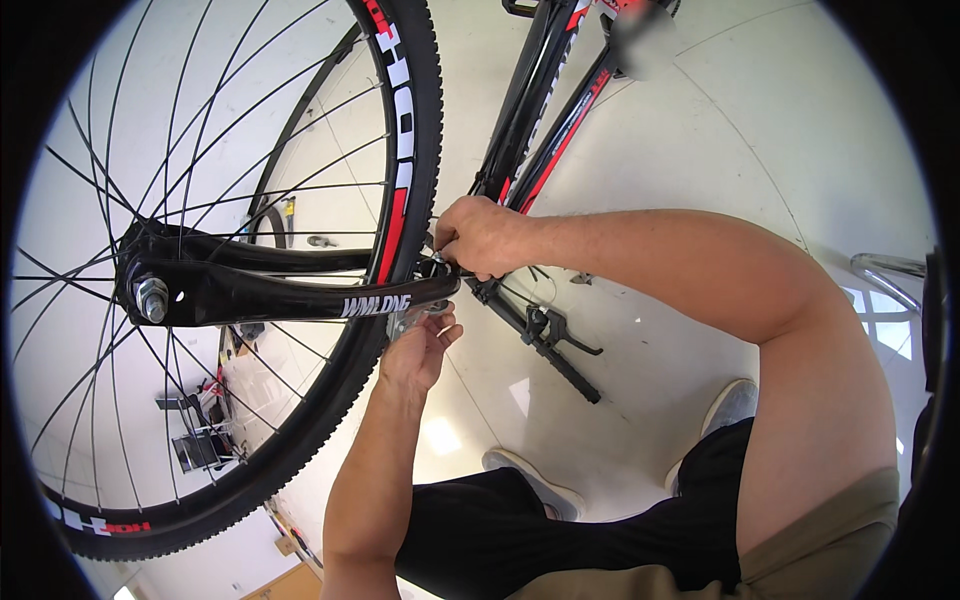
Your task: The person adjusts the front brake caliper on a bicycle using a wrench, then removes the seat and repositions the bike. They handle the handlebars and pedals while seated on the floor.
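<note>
A bicycle wheel with a black tire (426, 150) fills the left side, mounted in a black fork (250, 290) lying almost horizontal with a nutted axle. My right hand (485, 235) is at the fork's crown beside the black and red frame (520, 130), fingers closed around a small part I cannot make out, near a silver fitting (439, 261). My left hand (420, 345) is just below the fork by the tire, fingers curled on a silver piece (405, 320), partly hidden. Below my right hand hangs the handlebar (575, 380) with a brake lever (580, 345) and cables.
My legs and shoes (730, 405) are at the lower edge on the pale tiled floor (700, 170). A chrome tube (885, 275) stands at the far right. Small tools (290, 215) and black objects (195, 450) show beyond the spokes.
</note>
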### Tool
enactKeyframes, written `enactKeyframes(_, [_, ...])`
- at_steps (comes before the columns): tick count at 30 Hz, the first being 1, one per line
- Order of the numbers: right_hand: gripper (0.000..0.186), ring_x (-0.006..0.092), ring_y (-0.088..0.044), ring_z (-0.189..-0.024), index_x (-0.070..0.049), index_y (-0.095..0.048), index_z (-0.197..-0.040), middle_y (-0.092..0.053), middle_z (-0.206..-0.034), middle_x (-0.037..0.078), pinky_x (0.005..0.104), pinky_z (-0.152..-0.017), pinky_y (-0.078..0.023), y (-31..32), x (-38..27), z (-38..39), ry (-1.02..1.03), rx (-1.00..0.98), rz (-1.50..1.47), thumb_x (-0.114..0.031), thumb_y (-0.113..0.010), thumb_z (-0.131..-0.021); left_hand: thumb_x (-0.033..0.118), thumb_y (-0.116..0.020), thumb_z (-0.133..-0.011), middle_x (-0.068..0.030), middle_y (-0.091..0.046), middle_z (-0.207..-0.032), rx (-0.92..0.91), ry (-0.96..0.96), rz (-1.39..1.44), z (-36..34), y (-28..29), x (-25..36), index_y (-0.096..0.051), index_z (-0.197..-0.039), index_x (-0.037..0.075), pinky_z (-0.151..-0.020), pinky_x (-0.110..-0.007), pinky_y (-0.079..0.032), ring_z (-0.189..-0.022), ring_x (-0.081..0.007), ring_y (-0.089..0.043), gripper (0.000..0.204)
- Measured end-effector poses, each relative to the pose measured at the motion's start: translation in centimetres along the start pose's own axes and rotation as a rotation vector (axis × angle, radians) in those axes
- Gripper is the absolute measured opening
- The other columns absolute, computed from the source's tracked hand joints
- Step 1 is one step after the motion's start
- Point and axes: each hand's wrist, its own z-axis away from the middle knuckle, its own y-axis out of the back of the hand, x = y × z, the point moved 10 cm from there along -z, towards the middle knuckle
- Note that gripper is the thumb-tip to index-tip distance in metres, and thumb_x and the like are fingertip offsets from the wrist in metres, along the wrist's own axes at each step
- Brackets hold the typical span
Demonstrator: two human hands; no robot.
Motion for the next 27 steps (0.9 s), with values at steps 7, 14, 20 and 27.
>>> enactKeyframes(7, [0.020,0.0170,-0.063,-0.055,0.002,-0.065,-0.108,-0.068,-0.083,0.013,0.0310,-0.052,-0.051,-0.1,-0.1,0.0,0.041,0.003,-0.073,-0.006,-0.057,-0.092,0.017,-0.045,-0.102,-0.0034,-0.064,-0.091,0.009,0.017,-0.017,-0.2,0.4,-0.2,-0.060,-0.106,0.014,-0.080,-0.038,-0.052,-0.081,-0.0155,-0.059,0.017])
enactKeyframes(14, [0.018,0.0262,-0.067,-0.083,0.002,-0.065,-0.106,-0.069,-0.093,0.016,0.0374,-0.075,-0.054,-0.2,-0.9,-0.7,0.197,0.090,0.167,-0.008,-0.055,-0.094,0.014,-0.041,-0.103,-0.0055,-0.065,-0.095,0.035,0.036,-0.045,-0.1,0.3,-0.2,-0.059,-0.110,0.015,-0.081,-0.039,-0.052,-0.082,-0.0164,-0.059,0.019])
enactKeyframes(20, [0.017,0.0297,-0.065,-0.095,0.002,-0.064,-0.103,-0.068,-0.095,0.017,0.0400,-0.085,-0.050,-0.3,-1.5,-0.3,0.173,0.110,0.253,-0.010,-0.057,-0.093,0.017,-0.043,-0.103,-0.0048,-0.065,-0.093,0.031,0.039,-0.037,-0.5,0.8,-0.6,-0.059,-0.111,0.015,-0.081,-0.039,-0.052,-0.081,-0.0160,-0.059,0.018])
enactKeyframes(27, [0.015,0.0225,-0.065,-0.087,0.002,-0.063,-0.101,-0.068,-0.094,0.014,0.0354,-0.073,-0.053,-0.3,-0.6,0.1,0.082,0.029,0.044,-0.009,-0.059,-0.093,0.016,-0.042,-0.103,-0.0052,-0.066,-0.094,0.057,0.031,-0.036,0.1,0.4,-0.2,-0.059,-0.112,0.014,-0.081,-0.039,-0.052,-0.081,-0.0161,-0.060,0.019])
